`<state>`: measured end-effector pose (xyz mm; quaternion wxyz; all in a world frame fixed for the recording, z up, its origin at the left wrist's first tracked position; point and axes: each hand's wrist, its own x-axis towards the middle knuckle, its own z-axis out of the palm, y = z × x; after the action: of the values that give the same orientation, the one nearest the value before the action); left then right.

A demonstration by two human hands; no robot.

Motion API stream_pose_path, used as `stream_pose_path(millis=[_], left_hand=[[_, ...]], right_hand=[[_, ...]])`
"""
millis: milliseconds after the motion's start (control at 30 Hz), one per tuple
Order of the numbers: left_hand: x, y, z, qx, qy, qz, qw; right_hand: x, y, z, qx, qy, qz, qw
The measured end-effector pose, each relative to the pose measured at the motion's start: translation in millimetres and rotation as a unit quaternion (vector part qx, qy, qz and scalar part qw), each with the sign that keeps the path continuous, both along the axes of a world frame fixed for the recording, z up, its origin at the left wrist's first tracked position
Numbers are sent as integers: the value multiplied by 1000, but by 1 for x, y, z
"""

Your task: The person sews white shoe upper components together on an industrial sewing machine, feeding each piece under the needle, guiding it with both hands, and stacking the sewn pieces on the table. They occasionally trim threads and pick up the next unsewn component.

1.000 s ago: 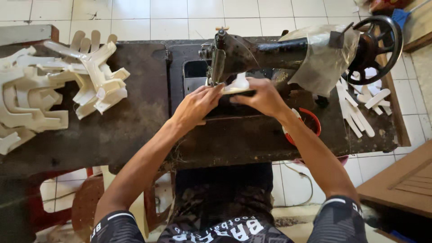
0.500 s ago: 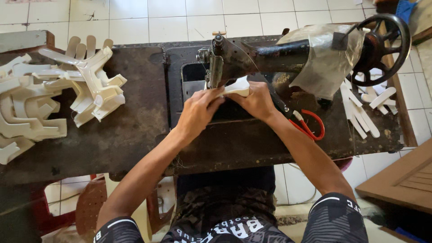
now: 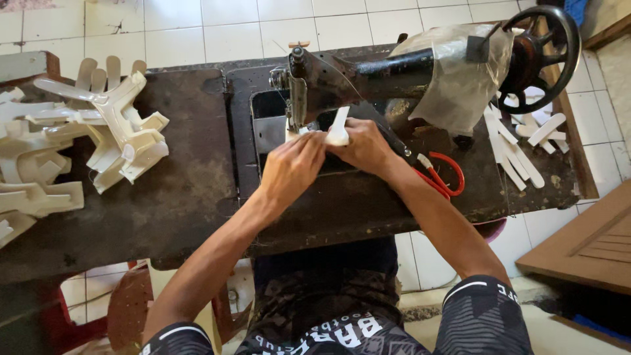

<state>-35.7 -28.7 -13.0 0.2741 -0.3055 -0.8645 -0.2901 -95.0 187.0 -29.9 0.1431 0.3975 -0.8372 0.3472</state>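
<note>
Left hand (image 3: 292, 169) and right hand (image 3: 363, 146) pinch a thin white cut strip (image 3: 339, 126), seemingly light and pliable, beside the black sewing machine (image 3: 368, 75).

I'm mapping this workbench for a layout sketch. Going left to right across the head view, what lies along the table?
Pile of white cut pieces → left hand → white strip → right hand → red-handled scissors → loose white strips, below the black handwheel.

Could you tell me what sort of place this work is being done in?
Probably a small home sewing workshop: an old black sewing machine set in a worn dark table, stacks of cut white pieces, red-handled scissors, and a tiled floor.
</note>
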Motion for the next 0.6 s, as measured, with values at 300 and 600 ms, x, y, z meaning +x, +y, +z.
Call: stream_pose_path(millis=[300, 600], left_hand=[[20, 6, -15, -148, 19, 24, 989], [23, 8, -15, -154, 1, 42, 987]], right_hand=[[-45, 16, 14, 91, -292, -143, 941], [-51, 18, -26, -5, -361, -71, 930]])
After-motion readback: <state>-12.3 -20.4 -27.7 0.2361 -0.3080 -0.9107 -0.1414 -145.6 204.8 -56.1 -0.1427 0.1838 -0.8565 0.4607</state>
